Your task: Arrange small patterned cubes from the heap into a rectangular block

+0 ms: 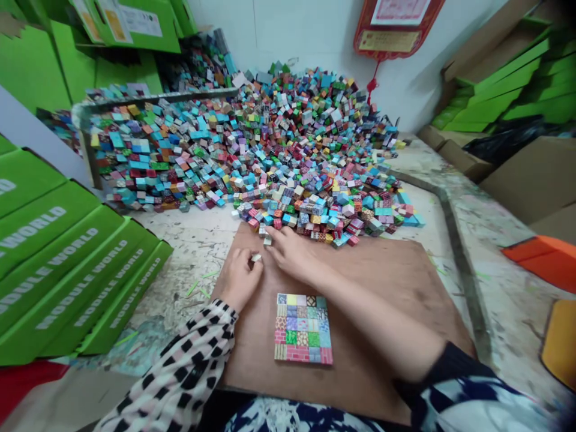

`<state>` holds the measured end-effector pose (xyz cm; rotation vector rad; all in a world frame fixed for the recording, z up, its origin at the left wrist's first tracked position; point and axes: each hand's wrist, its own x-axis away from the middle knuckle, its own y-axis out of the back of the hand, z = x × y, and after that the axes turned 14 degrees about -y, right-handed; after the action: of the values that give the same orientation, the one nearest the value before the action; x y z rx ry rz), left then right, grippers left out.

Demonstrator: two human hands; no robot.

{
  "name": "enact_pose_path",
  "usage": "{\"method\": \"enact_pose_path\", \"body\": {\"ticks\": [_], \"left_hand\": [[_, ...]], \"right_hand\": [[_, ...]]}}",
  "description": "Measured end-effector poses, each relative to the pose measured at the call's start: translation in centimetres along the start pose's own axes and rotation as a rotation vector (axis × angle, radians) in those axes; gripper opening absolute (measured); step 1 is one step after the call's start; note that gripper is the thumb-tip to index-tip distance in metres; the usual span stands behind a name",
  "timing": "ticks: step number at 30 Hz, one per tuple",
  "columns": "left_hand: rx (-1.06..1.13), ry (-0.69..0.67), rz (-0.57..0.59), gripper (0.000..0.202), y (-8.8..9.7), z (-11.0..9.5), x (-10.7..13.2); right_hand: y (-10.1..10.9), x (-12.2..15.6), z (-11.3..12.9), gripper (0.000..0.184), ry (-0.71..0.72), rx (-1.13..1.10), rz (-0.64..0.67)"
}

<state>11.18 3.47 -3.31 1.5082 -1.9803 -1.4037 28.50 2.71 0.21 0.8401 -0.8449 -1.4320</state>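
My left hand is closed, with a small pale block pinched at its thumb and fingertip. Just to the right, my right hand reaches to the near edge of a big heap of small patterned blocks. Its fingertips close around another little whitish block, beside the lowest blocks of the heap. Below both hands, a flat square of patterned blocks lies on a brown board, its rows set side by side in many colours and prints.
Green boxes stand in a row at the left, and more green cartons are stacked behind. A grey raised edging runs along the right side. Brown cardboard and an orange piece are at the far right.
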Motion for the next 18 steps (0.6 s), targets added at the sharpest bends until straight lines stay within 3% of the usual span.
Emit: {"method": "enact_pose_path", "body": {"ticks": [2, 5, 9, 12, 14, 18], "left_hand": [[0.044, -0.013, -0.038, 0.022, -0.1, 0.1, 0.2], [0.120, -0.033, -0.074, 0.023, -0.1, 0.3, 0.7], [0.195, -0.200, -0.014, 0.024, -0.3, 0.0, 0.9], [0.187, -0.336, 0.036, 0.025, -0.5, -0.3, 0.9], [0.184, -0.353, 0.050, 0.028, -0.6, -0.4, 0.9], [0.178, -0.286, 0.051, 0.036, -0.8, -0.3, 0.8]], "right_hand": [[-0.4, -2.0, 0.6, 0.046, -0.021, 0.053, -0.012], [-1.2, -2.5, 0.1, 0.035, 0.000, 0.031, -0.045], [-2.0, -0.1, -2.8, 0.020, -0.002, -0.165, -0.100], [-1.7, 2.4, -5.1, 0.007, -0.026, -0.178, -0.092], [-1.3, 3.5, -6.0, 0.008, -0.026, -0.151, -0.093], [-0.7, 3.4, -5.9, 0.032, -0.081, -0.133, -0.134]]}}
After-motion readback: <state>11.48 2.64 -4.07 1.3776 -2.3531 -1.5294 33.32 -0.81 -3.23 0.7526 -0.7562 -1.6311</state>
